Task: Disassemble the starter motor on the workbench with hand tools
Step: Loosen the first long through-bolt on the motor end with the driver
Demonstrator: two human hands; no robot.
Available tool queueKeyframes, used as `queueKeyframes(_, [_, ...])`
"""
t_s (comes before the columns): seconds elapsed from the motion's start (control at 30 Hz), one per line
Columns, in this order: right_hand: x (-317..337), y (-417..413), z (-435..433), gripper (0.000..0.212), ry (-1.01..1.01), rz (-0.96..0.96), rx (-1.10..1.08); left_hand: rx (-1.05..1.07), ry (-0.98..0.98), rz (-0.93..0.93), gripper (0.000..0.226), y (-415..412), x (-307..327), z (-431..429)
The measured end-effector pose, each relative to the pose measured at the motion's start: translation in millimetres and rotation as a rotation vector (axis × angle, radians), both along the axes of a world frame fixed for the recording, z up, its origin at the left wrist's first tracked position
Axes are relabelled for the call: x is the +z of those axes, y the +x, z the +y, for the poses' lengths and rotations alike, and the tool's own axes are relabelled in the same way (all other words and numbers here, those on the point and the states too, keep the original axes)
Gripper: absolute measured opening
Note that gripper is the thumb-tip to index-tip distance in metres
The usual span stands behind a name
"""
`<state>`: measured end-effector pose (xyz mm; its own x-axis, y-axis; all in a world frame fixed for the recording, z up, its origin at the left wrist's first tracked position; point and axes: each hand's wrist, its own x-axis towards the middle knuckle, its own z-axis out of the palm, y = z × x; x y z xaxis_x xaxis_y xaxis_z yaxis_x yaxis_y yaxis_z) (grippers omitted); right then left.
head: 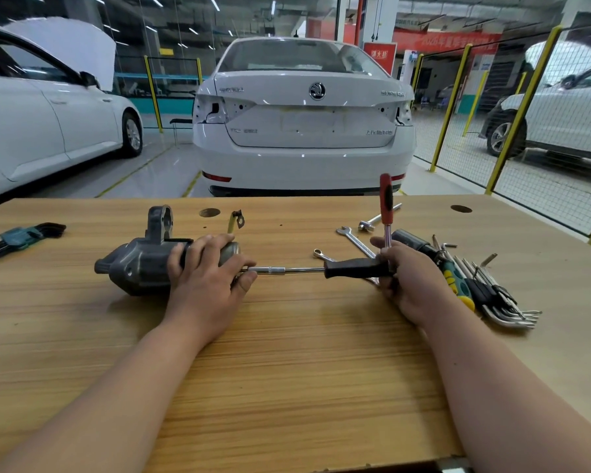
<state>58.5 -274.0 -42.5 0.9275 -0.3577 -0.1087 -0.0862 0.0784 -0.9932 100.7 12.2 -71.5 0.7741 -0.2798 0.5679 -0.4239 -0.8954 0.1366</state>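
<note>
The grey starter motor (135, 262) lies on its side on the wooden workbench (287, 370), left of centre. My left hand (207, 278) clamps over its right end and hides it. A black-handled nut driver (354, 268) lies level, its chrome shaft (287, 270) reaching to the motor's end under my left fingers. My right hand (408, 281) grips the black handle and also holds a red-handled screwdriver (386, 203) upright between thumb and fingers.
Combination wrenches (354, 238), a ratchet extension (377, 220), a green-yellow screwdriver (456, 281) and several hex keys (505, 305) lie at the right. A hex key set (19, 238) sits far left. A small yellow-tagged terminal piece (235, 220) stands behind the motor. A white car is parked beyond the bench.
</note>
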Motion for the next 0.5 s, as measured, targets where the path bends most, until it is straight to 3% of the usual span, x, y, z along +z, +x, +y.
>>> queueKeyframes(0.2, [0.9, -2.3, 0.3, 0.042, 0.175, -0.038, 0.032, -0.013, -0.008, -0.013, 0.036, -1.2, -0.2, 0.5])
queueKeyframes(0.5, [6.9, -3.6, 1.6, 0.047, 0.211, 0.07, -0.033, -0.021, -0.023, -0.026, 0.02, -1.5, 0.7, 0.1])
